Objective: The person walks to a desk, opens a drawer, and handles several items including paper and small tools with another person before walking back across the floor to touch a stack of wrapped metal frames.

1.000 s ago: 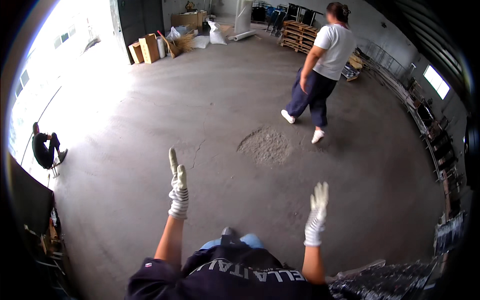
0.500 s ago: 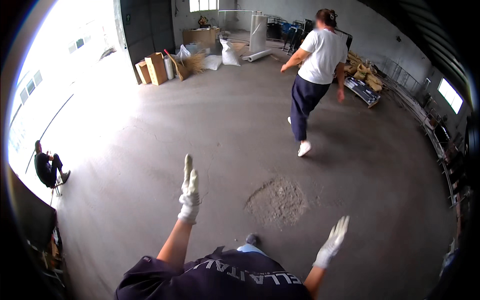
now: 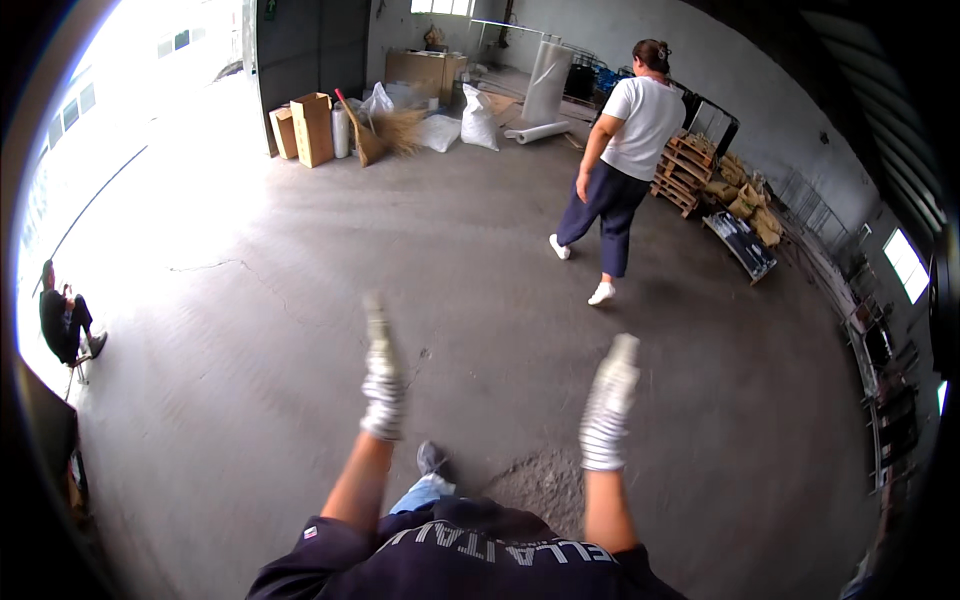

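Note:
Both my hands wear white knitted gloves and are held out in front of me above the grey concrete floor [image 3: 480, 375]. My left hand [image 3: 383, 375] is turned edge-on, fingers stretched forward and slightly blurred, holding nothing visible. Off to its right, my right hand [image 3: 609, 405] also points ahead with its fingers extended; motion smears them, and no object shows in it. Neither hand touches anything. Just left of my right forearm lies a rough, broken patch [image 3: 540, 485] of floor, partly hidden by my dark shirt [image 3: 470, 560]. My shoe [image 3: 432, 458] shows below my left hand.
Ahead to the right, a person [image 3: 640, 130] in a white top walks. Another person [image 3: 65, 315] sits at far left. Along the back stand cardboard boxes [image 3: 313, 130], a straw broom [image 3: 366, 145], white sacks [image 3: 479, 120] and a plastic-wrapped roll [image 3: 546, 85]. Wooden pallets [image 3: 683, 175] are stacked to the right.
My right hand has swung inward and forward, closer to my left. The view has shifted, and the rough patch now sits lower. The walking person has stepped on and faces farther away.

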`<state>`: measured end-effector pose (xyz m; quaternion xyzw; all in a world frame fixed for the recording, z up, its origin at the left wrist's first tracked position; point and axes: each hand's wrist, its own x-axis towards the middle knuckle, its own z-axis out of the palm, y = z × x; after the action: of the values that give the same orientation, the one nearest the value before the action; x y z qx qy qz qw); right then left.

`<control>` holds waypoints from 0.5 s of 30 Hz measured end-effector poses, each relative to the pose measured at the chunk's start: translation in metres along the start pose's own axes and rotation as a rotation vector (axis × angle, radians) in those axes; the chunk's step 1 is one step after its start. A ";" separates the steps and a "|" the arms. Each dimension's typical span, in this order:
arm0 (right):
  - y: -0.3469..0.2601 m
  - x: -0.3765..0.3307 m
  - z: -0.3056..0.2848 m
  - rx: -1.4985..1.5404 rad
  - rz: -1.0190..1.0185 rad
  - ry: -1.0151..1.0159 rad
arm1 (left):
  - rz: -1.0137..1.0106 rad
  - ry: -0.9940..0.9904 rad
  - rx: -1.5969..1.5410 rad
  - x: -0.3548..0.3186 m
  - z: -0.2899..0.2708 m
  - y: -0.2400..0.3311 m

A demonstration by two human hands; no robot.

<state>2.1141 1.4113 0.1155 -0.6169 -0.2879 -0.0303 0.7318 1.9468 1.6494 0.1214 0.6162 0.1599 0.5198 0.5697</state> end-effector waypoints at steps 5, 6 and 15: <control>0.027 0.090 -0.087 -0.294 0.083 0.282 | -0.059 0.335 0.296 0.115 -0.119 -0.066; 0.034 0.095 -0.081 -0.074 0.029 0.323 | -0.060 0.343 0.287 0.125 -0.130 -0.079; 0.222 0.207 0.022 -0.104 0.318 0.526 | -0.160 0.376 0.541 0.271 -0.129 -0.214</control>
<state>2.3671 1.5490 0.0155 -0.6617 0.0134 -0.0884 0.7444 2.0362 1.9964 0.0350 0.6239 0.4421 0.5168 0.3849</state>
